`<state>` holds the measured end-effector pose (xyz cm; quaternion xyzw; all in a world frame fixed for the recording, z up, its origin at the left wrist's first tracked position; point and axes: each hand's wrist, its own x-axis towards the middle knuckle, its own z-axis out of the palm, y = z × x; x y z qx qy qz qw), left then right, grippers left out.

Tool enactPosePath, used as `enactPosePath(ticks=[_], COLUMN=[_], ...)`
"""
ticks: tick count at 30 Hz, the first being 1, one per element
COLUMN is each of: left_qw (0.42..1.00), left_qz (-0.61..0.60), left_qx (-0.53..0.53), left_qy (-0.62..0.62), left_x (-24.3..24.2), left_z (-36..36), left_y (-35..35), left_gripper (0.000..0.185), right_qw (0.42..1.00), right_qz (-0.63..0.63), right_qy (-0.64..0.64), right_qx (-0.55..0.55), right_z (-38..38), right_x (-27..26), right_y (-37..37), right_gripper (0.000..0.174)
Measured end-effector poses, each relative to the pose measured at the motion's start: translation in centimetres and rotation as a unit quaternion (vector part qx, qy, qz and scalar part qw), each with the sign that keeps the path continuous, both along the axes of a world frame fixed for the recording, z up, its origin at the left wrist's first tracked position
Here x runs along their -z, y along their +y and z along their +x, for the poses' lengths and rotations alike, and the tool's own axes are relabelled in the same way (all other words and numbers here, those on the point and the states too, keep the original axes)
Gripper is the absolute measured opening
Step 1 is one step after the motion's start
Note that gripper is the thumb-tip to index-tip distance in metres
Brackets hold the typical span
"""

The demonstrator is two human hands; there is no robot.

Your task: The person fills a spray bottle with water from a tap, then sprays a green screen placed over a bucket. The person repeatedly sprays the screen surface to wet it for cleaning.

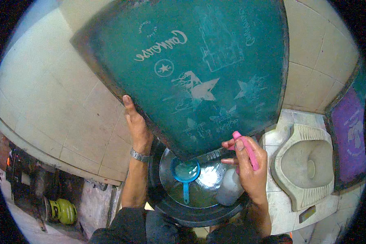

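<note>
A screen-printing frame (183,116) with a green coated mesh is tilted in front of me. Pale mirrored lettering, stars and logo shapes show on the mesh. My left hand (137,131), with a metal-band watch (140,155) on the wrist, grips the frame's left edge, thumb uppermost. In my right hand (250,167) is a spray bottle with a pink trigger head (247,146) and a cloudy translucent body (231,186). The spray head is close to the frame's lower right edge. The frame's lower corner is over a round black tub (201,215) of water.
A blue dipper (186,187) is in the tub. Right of it is a squat toilet (302,167) set in tiles. A purple-coated screen (350,137) leans at far right. Tiled wall (88,122) rises on the left, with a green gas cylinder (64,211) at lower left.
</note>
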<state>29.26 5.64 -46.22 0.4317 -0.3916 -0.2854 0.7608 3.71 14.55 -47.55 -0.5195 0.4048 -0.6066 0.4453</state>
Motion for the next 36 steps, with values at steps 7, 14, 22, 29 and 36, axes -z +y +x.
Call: enactPosePath(ticks=[7,14,22,29,36], left_qw=[1.0,1.0,1.0,1.0,1.0], left_qz=[-0.01,-0.001,0.0,-0.003,0.022], left_qx=[0.015,0.019,-0.01,-0.006,-0.021], left_qy=[0.013,0.001,0.0,-0.008,-0.008], left_x=[0.1,0.1,-0.1,-0.2,-0.8], left_z=[0.2,0.6,0.3,0.0,-0.4], left_y=[-0.2,-0.1,0.0,0.2,0.7], left_gripper=[0.084,0.085,0.085,0.081,0.08], right_qw=[0.999,0.997,0.997,0.993,0.993], right_qz=[0.038,0.073,0.058,0.084,0.055], right_qy=[-0.011,-0.02,-0.008,0.045,0.065], right_qx=[-0.007,-0.025,-0.048,-0.065,-0.081], right_z=[-0.5,-1.2,-0.4,-1.0,-0.6], right_x=[0.1,0.4,-0.8,-0.1,-0.3], right_y=[0.2,0.4,1.0,1.0,1.0], right_gripper=[0.034,0.029,0.036,0.027,0.033])
